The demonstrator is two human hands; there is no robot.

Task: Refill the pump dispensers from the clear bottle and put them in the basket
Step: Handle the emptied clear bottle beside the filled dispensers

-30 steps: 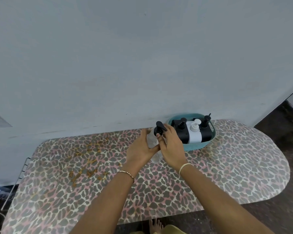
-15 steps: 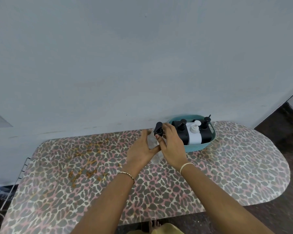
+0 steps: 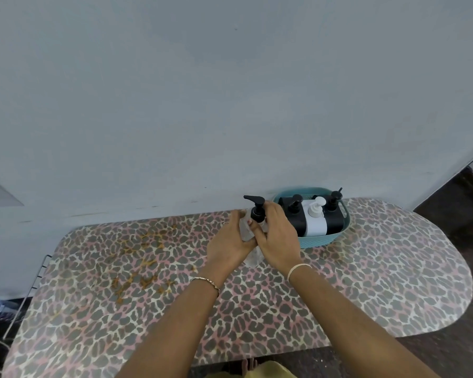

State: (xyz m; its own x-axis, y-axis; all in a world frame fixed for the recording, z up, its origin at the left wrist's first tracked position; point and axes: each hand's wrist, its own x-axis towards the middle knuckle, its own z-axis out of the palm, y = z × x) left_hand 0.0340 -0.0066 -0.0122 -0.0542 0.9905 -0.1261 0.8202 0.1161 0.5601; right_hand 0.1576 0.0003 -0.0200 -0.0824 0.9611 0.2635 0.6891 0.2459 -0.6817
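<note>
The clear plastic pump dispenser with a black pump head (image 3: 245, 230) stands upright on the leopard-print worktop (image 3: 393, 268), just left of the teal plastic basket (image 3: 320, 240). Its spout (image 3: 249, 198) points left. The left hand (image 3: 230, 241) has its fingers wrapped round the see-through body, and the right hand (image 3: 279, 236) curls its fingers round the black collar (image 3: 257, 215).
</note>
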